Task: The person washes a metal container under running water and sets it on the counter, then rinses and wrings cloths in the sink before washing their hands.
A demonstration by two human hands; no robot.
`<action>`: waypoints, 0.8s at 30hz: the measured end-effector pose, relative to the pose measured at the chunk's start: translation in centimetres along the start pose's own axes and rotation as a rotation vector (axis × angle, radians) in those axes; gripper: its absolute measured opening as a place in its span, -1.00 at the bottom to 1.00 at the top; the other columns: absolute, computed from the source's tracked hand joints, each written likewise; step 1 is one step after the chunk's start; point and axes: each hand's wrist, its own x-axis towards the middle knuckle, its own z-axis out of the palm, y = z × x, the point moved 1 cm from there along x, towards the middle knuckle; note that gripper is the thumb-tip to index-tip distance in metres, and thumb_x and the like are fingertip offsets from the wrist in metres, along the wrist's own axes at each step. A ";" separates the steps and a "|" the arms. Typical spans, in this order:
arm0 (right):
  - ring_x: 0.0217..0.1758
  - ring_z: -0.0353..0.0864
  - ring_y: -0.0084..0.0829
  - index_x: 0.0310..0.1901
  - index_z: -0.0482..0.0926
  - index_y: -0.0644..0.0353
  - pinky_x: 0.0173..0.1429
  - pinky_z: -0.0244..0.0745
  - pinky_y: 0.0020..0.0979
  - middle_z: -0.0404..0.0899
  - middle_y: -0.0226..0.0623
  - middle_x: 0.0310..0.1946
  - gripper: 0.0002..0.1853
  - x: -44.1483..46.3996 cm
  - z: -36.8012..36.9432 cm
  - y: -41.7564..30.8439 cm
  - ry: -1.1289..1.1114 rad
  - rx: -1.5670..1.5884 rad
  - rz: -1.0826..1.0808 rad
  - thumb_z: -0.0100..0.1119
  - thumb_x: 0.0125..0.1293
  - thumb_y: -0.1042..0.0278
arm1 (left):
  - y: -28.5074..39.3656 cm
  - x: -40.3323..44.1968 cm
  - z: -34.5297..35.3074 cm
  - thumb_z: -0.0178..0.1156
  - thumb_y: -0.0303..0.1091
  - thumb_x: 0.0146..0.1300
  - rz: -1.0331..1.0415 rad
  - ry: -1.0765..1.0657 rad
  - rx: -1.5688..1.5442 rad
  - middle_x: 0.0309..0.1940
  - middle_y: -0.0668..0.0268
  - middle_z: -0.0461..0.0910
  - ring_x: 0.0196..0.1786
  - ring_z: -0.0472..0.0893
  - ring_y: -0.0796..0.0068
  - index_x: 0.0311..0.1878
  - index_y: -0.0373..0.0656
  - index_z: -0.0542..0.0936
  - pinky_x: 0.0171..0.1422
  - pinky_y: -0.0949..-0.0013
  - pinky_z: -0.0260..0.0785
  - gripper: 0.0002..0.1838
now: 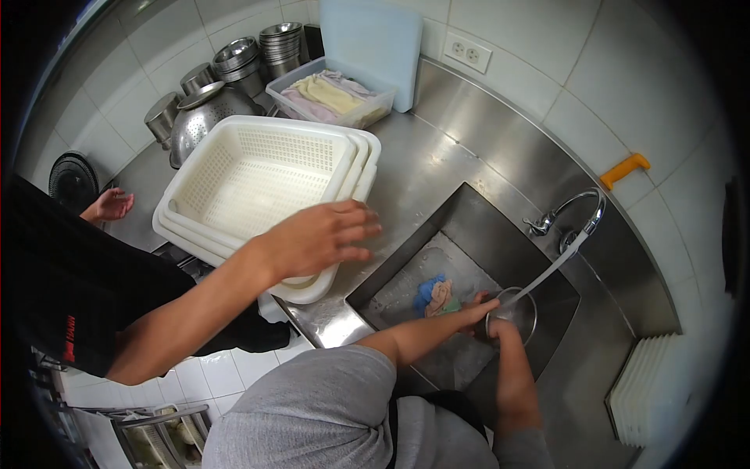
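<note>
Under the running water from the curved faucet (598, 205), my left hand (475, 309) and my right hand (495, 328) are at a round metal bowl (519, 314) in the sink (476, 211). My left hand is at the bowl's near left side, its fingers bent against it. My right hand grips the lower left part of the rim. Wet cloths (439, 297), blue, pinkish and green, lie in the sink just left of my hands.
A co-worker in black reaches an open hand (320, 238) over stacked white baskets (258, 180) at the left. Behind are a steel colander (205, 125), metal bowls (242, 62) and a bin of cloths (332, 98). White trays (644, 383) stand at the right.
</note>
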 end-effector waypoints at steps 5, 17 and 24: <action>0.10 0.29 -0.13 0.02 0.33 0.12 0.07 0.27 -0.24 0.31 -0.14 0.03 -0.60 2.5 1.2 1.5 0.434 0.269 0.182 -0.02 0.08 0.32 | 0.5 -1.1 -2.2 0.03 0.21 -0.19 -0.063 -0.074 0.112 0.25 0.22 -0.01 0.23 0.08 0.09 0.27 0.17 -0.11 -0.03 -0.06 0.23 -0.08; 0.01 0.39 -0.16 -0.09 0.44 0.20 0.06 0.25 -0.31 0.45 -0.08 -0.11 -0.48 -3.6 -2.4 -1.6 0.052 0.436 -0.115 -0.02 0.10 -0.09 | 0.9 -0.5 -3.4 0.05 0.19 -0.17 -0.091 0.064 -0.250 0.23 0.12 0.00 0.22 0.12 0.00 0.24 0.02 -0.07 0.06 -0.23 0.08 -0.08; -0.27 0.49 -0.09 -0.29 0.48 0.18 -0.20 0.35 -0.18 0.51 -0.06 -0.40 -0.70 -2.1 0.1 2.2 0.308 0.295 0.069 0.09 0.06 0.13 | 1.0 -1.8 -2.4 0.08 0.23 -0.18 0.067 0.190 0.478 0.29 0.02 -0.26 0.30 -0.10 -0.07 0.31 0.06 -0.21 0.23 -0.01 -0.04 0.04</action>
